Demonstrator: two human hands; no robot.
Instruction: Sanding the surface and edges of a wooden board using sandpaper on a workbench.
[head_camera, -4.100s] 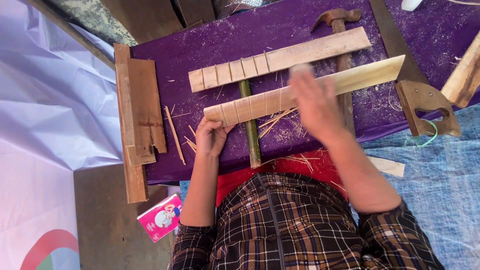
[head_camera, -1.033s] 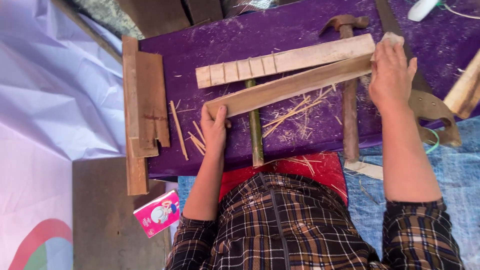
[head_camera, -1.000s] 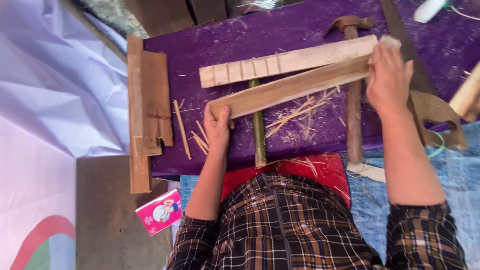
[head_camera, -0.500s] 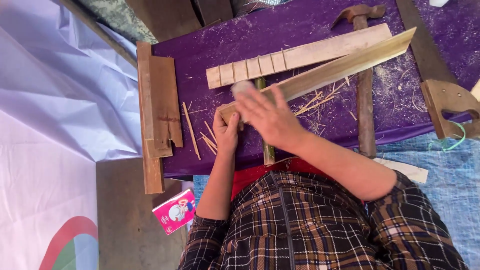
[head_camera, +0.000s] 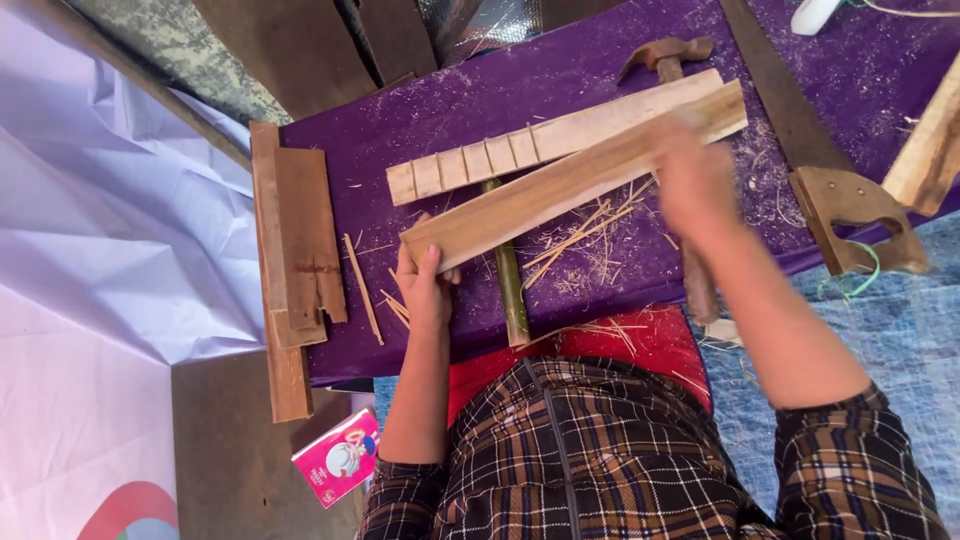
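My left hand gripped the plank at its 8 o'clock end. My right hand was blurred over the 2 o'clock end; I couldn't tell its grip. I judged steady pinning best.

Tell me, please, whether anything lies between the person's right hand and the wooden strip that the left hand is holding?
Nothing visible does. The right hand, blurred, already lies on the far end of the wooden strip, and the left hand grips its near end.

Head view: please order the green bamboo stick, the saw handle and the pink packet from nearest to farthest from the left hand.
From the left hand:
1. Green bamboo stick, just to its right on the purple cloth.
2. Pink packet, below it, on the floor.
3. Saw handle, far right, at the cloth's edge.
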